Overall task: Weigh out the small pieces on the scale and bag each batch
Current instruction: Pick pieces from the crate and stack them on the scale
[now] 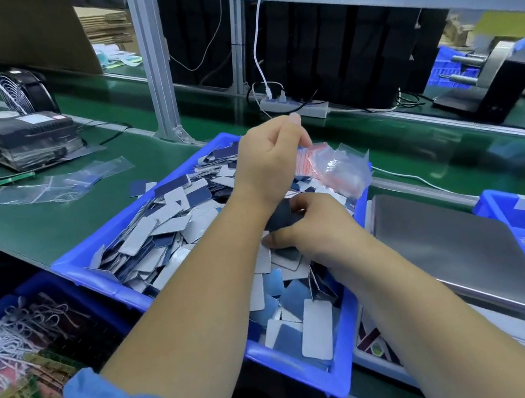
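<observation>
Bagging step: left hand (268, 159) pinches clear bag (336, 170) above the blue bin's (91, 265) far right corner, right hand (310, 225) grasps dark pieces (280, 218) over the heap; best to hold the mouth wide, feed the batch in low; scale (453, 250) sits just right, bare.

Both forearms cross low over the blue bin (67, 266), and its heap of flat pieces (155, 230) leaves little bare room inside. To the right the scale's steel platform (442, 245) lies bare and open from above, squeezed between that bin and another blue bin (495, 205). Left of the heap, the green belt (33, 230) is open up to some clear bags (54, 185). Behind, an aluminium post (154, 57) and a power strip (294, 106), seemingly with trailing cables, block the far edge.
</observation>
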Motion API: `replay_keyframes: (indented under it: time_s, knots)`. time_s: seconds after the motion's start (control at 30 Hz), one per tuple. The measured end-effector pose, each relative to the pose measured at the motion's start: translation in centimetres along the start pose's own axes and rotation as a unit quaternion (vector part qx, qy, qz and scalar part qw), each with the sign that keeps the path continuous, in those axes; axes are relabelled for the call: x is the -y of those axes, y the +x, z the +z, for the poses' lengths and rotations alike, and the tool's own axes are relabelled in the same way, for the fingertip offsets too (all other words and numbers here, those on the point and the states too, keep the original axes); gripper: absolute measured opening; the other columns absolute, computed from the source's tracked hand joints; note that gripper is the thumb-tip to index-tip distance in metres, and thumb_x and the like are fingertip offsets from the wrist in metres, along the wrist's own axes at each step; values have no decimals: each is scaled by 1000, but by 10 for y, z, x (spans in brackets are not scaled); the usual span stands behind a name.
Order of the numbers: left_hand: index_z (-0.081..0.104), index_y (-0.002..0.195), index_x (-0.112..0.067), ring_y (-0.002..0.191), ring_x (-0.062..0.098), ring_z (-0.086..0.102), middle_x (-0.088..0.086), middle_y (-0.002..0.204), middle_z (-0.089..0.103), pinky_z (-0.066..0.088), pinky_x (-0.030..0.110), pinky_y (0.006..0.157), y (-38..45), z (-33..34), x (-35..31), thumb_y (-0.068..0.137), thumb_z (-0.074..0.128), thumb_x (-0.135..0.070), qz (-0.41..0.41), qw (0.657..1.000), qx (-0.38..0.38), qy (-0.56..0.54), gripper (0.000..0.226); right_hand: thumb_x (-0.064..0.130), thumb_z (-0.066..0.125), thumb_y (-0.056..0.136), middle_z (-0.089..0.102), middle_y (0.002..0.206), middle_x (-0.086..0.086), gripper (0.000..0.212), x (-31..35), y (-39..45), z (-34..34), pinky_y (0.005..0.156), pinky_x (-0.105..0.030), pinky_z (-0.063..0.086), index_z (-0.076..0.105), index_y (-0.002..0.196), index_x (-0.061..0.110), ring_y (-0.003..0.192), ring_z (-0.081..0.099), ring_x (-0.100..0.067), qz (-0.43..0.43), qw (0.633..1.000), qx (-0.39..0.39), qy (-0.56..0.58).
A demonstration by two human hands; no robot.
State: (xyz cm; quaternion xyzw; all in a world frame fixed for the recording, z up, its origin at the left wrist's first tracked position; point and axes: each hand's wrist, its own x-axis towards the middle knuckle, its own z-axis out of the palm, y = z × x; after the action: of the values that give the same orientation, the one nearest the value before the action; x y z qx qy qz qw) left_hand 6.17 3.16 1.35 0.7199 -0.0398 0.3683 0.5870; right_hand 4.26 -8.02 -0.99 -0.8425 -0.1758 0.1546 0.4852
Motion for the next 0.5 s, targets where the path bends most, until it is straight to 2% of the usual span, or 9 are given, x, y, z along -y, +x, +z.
replay_keyframes:
  time_s: [0.07, 0.13, 0.23, 0.27, 0.37, 0.4, 0.5]
  knots:
    - [62, 65, -1, 48, 4, 35, -14, 45, 37, 30, 20, 54, 2, -3, 0, 96, 45, -21, 10, 999, -38, -16, 41, 11, 88, 62, 73, 69, 6, 28, 0, 3, -3, 60, -30, 55, 70, 82, 18, 61, 66, -13, -1, 1000, -16, 19]
    - [58, 60, -9, 51, 6, 34, -14, 47, 37, 32, 26, 57, 5, -5, 1, 94, 45, -18, 15, 997, -73, -31, 38, 11, 87, 62, 74, 74, 3, 28, 1, 7, -6, 64, -33, 55, 71, 85, 19, 65, 66, -16, -6, 999, -41, 33]
    - [56, 59, -14, 52, 5, 35, -15, 48, 39, 32, 24, 58, 5, -5, 1, 94, 44, -18, 24, 995, -92, -34, 37, 9, 84, 64, 74, 81, -3, 27, 0, 11, -10, 72, -42, 60, 71, 85, 20, 77, 72, -28, 0, 995, -80, 67]
    - [56, 59, -14, 52, 5, 36, -15, 49, 40, 32, 23, 57, 5, -5, 2, 94, 44, -19, 25, 995, -91, -35, 37, 9, 84, 65, 74, 81, -3, 27, -2, 13, -12, 70, -42, 61, 71, 86, 21, 78, 72, -28, 4, 992, -91, 82]
    - [56, 59, -15, 53, 8, 34, -13, 51, 38, 32, 24, 56, 4, -4, 3, 94, 44, -21, 14, 996, -78, -41, 37, 12, 82, 67, 71, 70, 15, 28, -4, 18, -21, 54, -24, 56, 70, 90, 24, 64, 69, -9, -11, 985, -125, 119]
    - [56, 60, -13, 54, 9, 34, -13, 52, 37, 34, 24, 56, 4, -3, 3, 93, 44, -22, 8, 996, -73, -42, 37, 13, 82, 67, 71, 71, 17, 29, -4, 19, -24, 56, -24, 56, 70, 90, 25, 66, 70, -9, -17, 981, -139, 134]
    - [58, 64, -6, 50, 6, 34, -14, 50, 39, 38, 14, 53, 3, -1, 5, 94, 44, -25, -18, 998, -47, -33, 37, 17, 78, 64, 75, 89, 1, 33, -3, 22, -33, 76, -46, 61, 70, 96, 23, 83, 73, -28, -24, 962, -177, 206]
